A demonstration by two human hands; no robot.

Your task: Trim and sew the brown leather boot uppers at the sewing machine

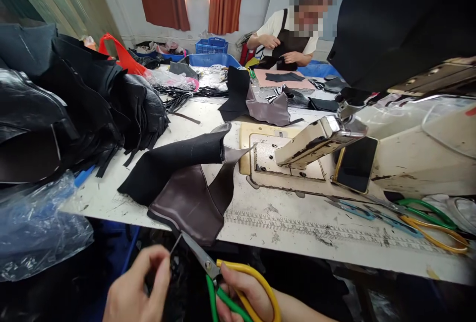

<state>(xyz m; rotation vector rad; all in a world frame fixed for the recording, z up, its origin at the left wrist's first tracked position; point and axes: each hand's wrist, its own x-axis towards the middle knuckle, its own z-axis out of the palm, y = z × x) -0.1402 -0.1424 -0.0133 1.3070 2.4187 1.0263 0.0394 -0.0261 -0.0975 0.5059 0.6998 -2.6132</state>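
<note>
Inspection of workstation, clock positions taken from the centre of the view. At 8 o'clock, the dark leather workpiece (189, 203) lies on the white table (275, 247), its lower edge overhanging the front. At 7 o'clock, the left hand (137, 285) has its thumb and index fingertips closed together on a thin thread (176, 243), which runs up to that edge. At 6 o'clock, the right hand (245, 289) is curled round the yellow and green handles of the scissors (209, 265), thumb at the yellow loop. The blade tips are beside the thread's upper end; whether the blades are fully closed cannot be told.

Markings: a printed ruler scale (282, 220) crosses the table from 6 towards 4 o'clock, numerals worn and too small to read reliably. No brand is legible on the sewing machine (320, 138), 3 o'clock, paint chipped. A phone (357, 163) leans against it, screen dark. Green-handled shears (427, 213) lie at 4 o'clock. Stacked black pieces (89, 98) stand at 9 to 10 o'clock; a person (293, 39) is at 1 o'clock.
</note>
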